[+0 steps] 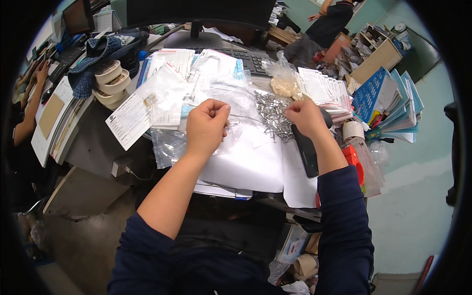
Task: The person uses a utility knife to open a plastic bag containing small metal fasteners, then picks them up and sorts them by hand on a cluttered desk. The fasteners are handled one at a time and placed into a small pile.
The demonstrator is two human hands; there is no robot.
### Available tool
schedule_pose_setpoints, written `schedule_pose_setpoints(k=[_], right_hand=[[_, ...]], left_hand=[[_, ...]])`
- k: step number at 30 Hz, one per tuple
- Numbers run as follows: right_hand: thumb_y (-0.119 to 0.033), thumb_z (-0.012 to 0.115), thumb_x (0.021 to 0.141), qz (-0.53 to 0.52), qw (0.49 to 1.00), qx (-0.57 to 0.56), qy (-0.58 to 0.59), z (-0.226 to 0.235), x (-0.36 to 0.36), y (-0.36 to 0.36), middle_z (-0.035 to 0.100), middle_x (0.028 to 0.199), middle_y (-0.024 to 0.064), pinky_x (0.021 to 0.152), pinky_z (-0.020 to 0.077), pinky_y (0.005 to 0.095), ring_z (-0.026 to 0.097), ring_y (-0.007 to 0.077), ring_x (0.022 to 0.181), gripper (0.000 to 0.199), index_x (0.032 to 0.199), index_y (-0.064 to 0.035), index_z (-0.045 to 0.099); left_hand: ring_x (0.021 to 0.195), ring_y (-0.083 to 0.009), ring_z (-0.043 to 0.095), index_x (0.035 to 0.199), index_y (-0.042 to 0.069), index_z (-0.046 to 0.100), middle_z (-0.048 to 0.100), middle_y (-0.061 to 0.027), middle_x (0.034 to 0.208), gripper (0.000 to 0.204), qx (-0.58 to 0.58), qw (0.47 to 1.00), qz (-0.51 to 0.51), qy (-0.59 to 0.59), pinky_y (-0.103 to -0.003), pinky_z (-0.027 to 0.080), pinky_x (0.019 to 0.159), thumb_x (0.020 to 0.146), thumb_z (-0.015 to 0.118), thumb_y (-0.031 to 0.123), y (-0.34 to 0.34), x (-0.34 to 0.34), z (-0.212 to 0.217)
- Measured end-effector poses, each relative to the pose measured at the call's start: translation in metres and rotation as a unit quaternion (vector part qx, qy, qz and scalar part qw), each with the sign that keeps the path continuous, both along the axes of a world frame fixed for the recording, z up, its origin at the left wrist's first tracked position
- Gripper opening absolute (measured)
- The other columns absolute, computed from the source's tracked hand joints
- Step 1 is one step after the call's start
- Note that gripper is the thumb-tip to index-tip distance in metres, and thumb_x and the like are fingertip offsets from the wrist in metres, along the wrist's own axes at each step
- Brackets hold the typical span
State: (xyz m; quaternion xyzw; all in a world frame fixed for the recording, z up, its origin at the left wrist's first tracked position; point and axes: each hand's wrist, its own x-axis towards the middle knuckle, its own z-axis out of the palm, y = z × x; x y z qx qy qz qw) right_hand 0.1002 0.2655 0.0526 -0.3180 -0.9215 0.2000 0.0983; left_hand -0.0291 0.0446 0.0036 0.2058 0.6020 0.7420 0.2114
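Observation:
My left hand [209, 125] is closed, its thumb on top and its fingers curled in. It is over white paper [246, 160] and a clear plastic bag [169, 145]; what it grips, if anything, is hidden. Right of it lies a loose heap of small silvery metal pieces [275, 113], too small to name for certain. At the heap's right edge my right hand [307, 118] is pinched shut, fingertips down by the pieces. Whatever might be between those fingertips does not show. A black, flat oblong object [306, 152] lies under my right wrist.
Behind the hands are printed slips [132, 115], a knotted clear bag of beige pieces [285, 83], a keyboard [253, 61] and a monitor [196, 12]. Stacked cream containers [113, 81] stand left. Blue folders [393, 101] and a red-orange object [353, 160] sit right. Other people work beyond.

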Motion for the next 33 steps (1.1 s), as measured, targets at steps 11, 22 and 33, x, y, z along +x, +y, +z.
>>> schedule_pose_setpoints(k=[11,22,33], right_hand=[[-0.015,0.072,0.077,0.075,0.996,0.008,-0.04,-0.018,-0.006,-0.018,0.068,0.079,0.0153,0.073,0.0516,0.0363,0.066,0.0291,0.075,0.023,0.095,-0.0016,0.069],[-0.009,0.067,0.083,-0.06,0.92,-0.38,0.081,0.013,0.008,-0.001,0.058,0.068,0.0014,0.039,0.0308,0.0214,0.046,0.006,0.047,0.009,0.089,-0.0039,0.063],[-0.005,0.064,0.083,-0.059,0.918,-0.38,0.1,0.02,0.01,-0.003,0.066,0.079,0.0067,0.047,0.0422,0.0227,0.056,0.01,0.059,0.014,0.097,-0.0024,0.063]], left_hand=[[0.045,-0.0061,0.051,0.09,-0.001,0.064,0.06,-0.0027,0.062,0.015,0.007,1.0,-0.001,0.007,-0.022,0.039,0.039,0.09,0.064,0.014,0.001,-0.003,-0.004],[0.046,-0.0053,0.05,0.092,-0.001,0.064,0.058,-0.0015,0.062,0.016,0.003,1.0,0.003,0.014,-0.021,0.038,0.039,0.09,0.065,0.014,-0.002,-0.004,-0.005],[0.045,-0.0057,0.051,0.089,-0.001,0.065,0.061,-0.0031,0.062,0.015,0.001,1.0,0.008,0.008,-0.022,0.039,0.039,0.089,0.064,0.013,-0.002,-0.003,-0.003]])
